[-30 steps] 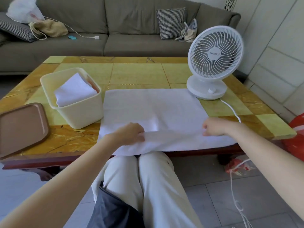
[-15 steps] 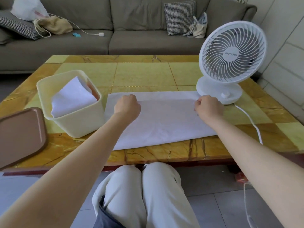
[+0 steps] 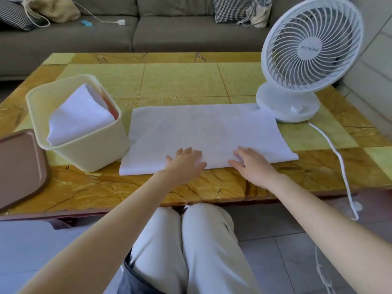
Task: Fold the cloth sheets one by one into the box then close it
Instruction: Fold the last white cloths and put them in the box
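Observation:
A white cloth sheet point(image 3: 203, 132) lies flat on the table, folded into a wide rectangle. My left hand point(image 3: 186, 161) rests on its near edge with fingers spread flat. My right hand point(image 3: 252, 164) lies flat on the same edge a little to the right. A cream box point(image 3: 89, 151) stands left of the sheet, touching its left edge, with a folded white cloth point(image 3: 78, 118) leaning inside it. The brown lid point(image 3: 19, 166) lies at the table's left edge.
A white desk fan point(image 3: 307, 60) stands at the back right, its base touching the sheet's far right corner; its cord point(image 3: 339, 162) trails off the table's right side. The yellow marble table point(image 3: 180, 81) has a grey sofa behind it. My knees are below the front edge.
My hands carried the sheet's near edge over to the far edge, folding it in half. They then let go and came back to the near fold, now lying flat on it.

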